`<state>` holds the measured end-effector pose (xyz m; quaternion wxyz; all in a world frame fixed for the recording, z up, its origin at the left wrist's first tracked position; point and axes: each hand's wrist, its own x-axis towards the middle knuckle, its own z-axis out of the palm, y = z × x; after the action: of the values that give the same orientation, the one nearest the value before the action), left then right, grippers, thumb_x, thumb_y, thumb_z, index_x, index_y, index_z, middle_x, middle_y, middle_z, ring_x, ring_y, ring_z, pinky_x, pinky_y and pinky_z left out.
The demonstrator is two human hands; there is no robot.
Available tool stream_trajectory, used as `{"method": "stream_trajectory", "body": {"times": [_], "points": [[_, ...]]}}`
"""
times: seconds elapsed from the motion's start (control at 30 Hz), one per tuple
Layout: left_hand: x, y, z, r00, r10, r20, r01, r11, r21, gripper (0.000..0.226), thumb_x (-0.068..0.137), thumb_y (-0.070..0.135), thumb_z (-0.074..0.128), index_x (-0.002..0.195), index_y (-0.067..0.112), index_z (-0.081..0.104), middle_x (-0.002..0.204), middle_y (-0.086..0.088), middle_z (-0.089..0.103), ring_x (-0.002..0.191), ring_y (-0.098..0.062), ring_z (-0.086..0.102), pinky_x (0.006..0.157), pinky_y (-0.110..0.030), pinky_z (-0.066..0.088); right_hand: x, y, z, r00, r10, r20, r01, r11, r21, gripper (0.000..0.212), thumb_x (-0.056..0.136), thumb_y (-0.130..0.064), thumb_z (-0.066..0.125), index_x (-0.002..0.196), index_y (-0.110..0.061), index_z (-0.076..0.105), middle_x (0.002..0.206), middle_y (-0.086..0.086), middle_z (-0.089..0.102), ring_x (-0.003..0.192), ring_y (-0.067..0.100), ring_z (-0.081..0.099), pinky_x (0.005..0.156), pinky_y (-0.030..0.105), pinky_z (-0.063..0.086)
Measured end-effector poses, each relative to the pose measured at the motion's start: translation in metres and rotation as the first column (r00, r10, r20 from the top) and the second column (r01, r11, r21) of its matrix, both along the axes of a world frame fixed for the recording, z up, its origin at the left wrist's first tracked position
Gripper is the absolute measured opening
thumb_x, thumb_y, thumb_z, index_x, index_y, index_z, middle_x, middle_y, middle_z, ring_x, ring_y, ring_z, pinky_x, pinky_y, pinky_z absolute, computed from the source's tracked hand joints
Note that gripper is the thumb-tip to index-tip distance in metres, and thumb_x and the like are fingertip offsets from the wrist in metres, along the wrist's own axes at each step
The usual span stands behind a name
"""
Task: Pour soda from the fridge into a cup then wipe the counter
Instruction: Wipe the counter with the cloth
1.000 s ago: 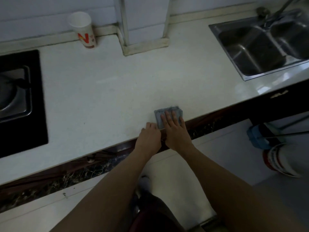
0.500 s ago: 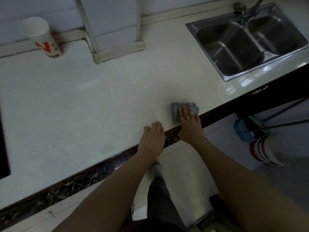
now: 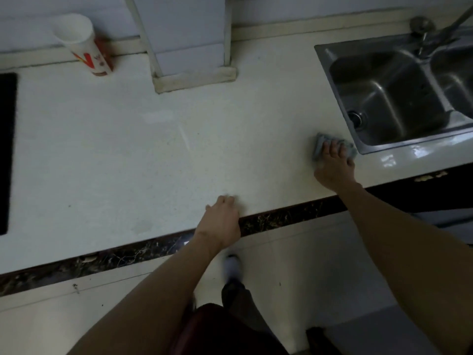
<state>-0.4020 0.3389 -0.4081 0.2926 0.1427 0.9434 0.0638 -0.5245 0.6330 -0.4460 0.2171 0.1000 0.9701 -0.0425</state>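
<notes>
Here the right hand (image 3: 332, 166) lies flat on a small blue-grey cloth (image 3: 320, 144), with the fingers stretched out and pressing it down on the white counter (image 3: 128, 155). It presses the cloth rather than closing around it. The cloth is near the front edge of the counter, just beside the near left corner of the steel sink (image 3: 389, 98), and part of it shows at both sides of the fingers.

The left hand (image 3: 221, 221) rests at the front edge of the counter, well apart from the cloth. Its fingers are bent loosely on the surface and it holds nothing.

At the back of the counter, close to the wall, a paper cup (image 3: 82, 44) with red print stands upright. From this angle I cannot tell what is inside it. A black stove (image 3: 6, 149) is at the far left edge. Below the counter, a light shoe (image 3: 231, 265) is on the floor.
</notes>
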Motion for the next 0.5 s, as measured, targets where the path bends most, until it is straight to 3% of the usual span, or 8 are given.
{"method": "stream_trajectory", "body": {"times": [0.23,0.5], "points": [[-0.004,-0.006,0.004,0.999,-0.038,0.021,0.038,0.999,0.006,0.032,0.091,0.017,0.048,0.116,0.004,0.065,0.143,-0.010,0.041,0.127,-0.026,0.038,0.096,-0.037,0.042,-0.075,-0.012,-0.001,0.997,0.082,-0.002,-0.082,0.996,0.019,0.079,0.095,-0.028,0.045,0.155,-0.013,-0.004,0.163,0.009,-0.008,0.149,0.031,-0.009,0.119,0.053,0.008],[-0.001,-0.009,-0.002,0.999,-0.042,0.032,0.041,0.999,0.029,0.039,0.088,0.012,0.051,0.124,0.001,0.062,0.157,-0.012,0.024,0.138,-0.030,0.026,0.107,-0.047,0.037,-0.145,-0.087,-0.006,0.966,0.247,-0.077,-0.247,0.969,0.016,0.082,0.092,-0.032,0.052,0.155,-0.011,0.003,0.163,0.011,-0.002,0.150,0.031,-0.006,0.118,0.055,0.009]]}}
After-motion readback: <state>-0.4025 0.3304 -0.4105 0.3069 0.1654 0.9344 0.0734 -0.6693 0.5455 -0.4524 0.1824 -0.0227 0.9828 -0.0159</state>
